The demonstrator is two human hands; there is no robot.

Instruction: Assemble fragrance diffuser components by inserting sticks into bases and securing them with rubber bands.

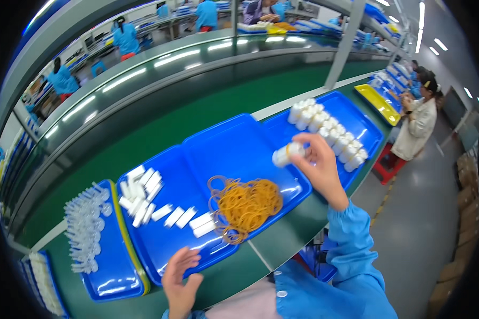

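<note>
My right hand [323, 169] is raised over the blue trays, pinching a small white bundle [282, 156] with a tan rubber band around it. Below and left of it, a pile of tan rubber bands [254, 204] lies in a blue tray [223, 141]. Similar white bundles [324, 125] stand in rows in the right-hand blue tray [364, 127]. Low at the front edge of another blue tray [167, 242], my left hand [180, 277] holds nothing, its fingers apart. Loose white rectangular pieces [143, 194] lie in that tray, several of them strung out toward the rubber bands.
At left, a blue tray [110, 270] holds many clear plastic parts [88, 226]. A green conveyor belt [197, 105] runs behind the trays, with a metal post [346, 45] beside it. To the right are a yellow tray [379, 104], a seated co-worker [421, 125] and a red stool [391, 166].
</note>
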